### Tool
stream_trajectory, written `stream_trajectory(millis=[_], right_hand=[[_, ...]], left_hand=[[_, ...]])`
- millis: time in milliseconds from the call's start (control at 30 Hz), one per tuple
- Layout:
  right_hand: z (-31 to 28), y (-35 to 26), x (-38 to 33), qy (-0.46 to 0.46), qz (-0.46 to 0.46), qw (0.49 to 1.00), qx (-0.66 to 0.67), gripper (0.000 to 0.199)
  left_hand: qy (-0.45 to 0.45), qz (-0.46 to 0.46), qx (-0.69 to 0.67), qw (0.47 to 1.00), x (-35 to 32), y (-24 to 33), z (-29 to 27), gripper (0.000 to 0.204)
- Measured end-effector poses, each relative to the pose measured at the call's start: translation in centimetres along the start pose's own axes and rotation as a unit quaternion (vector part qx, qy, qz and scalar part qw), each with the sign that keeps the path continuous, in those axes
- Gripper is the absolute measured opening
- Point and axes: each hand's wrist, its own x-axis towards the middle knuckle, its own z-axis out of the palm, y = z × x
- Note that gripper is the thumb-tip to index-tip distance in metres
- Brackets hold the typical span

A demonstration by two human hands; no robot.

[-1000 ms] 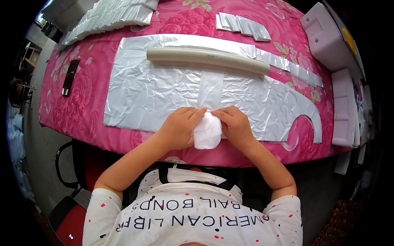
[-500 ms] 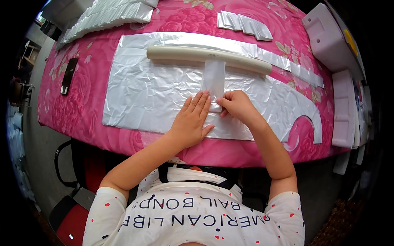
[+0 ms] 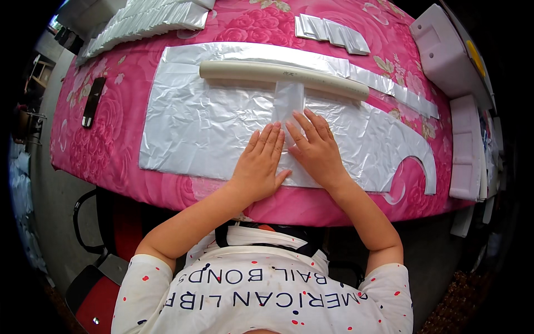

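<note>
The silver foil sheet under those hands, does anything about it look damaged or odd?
The foil sheet is wrinkled all over, and its right end has a curved notch cut out, leaving a hook-shaped tail. Both the left hand and right hand lie flat on it.

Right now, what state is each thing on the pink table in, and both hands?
Left hand: flat, palm down, pressing the foil.
Right hand: flat, fingers on the strip.
Narrow translucent plastic strip: unrolled, flat, reaching to the tube.
Large silver foil sheet: spread flat, crinkled.
Long cream plastic tube: lying across the foil.
Black phone-like slab: lying flat, dark.
</note>
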Motion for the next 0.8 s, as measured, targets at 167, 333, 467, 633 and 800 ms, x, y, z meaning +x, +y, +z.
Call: stream_trajectory(millis=[167, 333, 467, 633, 800], right_hand=[[0.3, 2.1, 1.0, -0.106, -0.021, 0.990, 0.088, 0.049], [-0.4, 2.5, 1.8, -0.117, -0.017, 0.985, 0.123, 0.045], [-0.2, 3.0, 2.1, -0.086, -0.032, 0.985, 0.145, 0.039], [0.3, 2.6, 0.3, -0.012, -0.060, 0.988, 0.140, 0.029], [-1.2, -0.7, -2.9, 0.013, -0.056, 0.990, 0.131, 0.025]], left_hand=[[0.058, 0.083, 0.022, 0.995, 0.3, -0.9, -0.7, 0.041], [0.097, 0.149, 0.018, 0.984, 1.3, -2.2, -0.9, 0.015], [0.107, 0.114, -0.032, 0.987, 2.0, -2.5, -0.8, 0.010], [0.106, 0.134, -0.159, 0.972, 0.9, -1.8, -2.1, 0.015], [0.074, 0.227, -0.138, 0.961, -1.6, -1.4, -2.5, 0.030]])
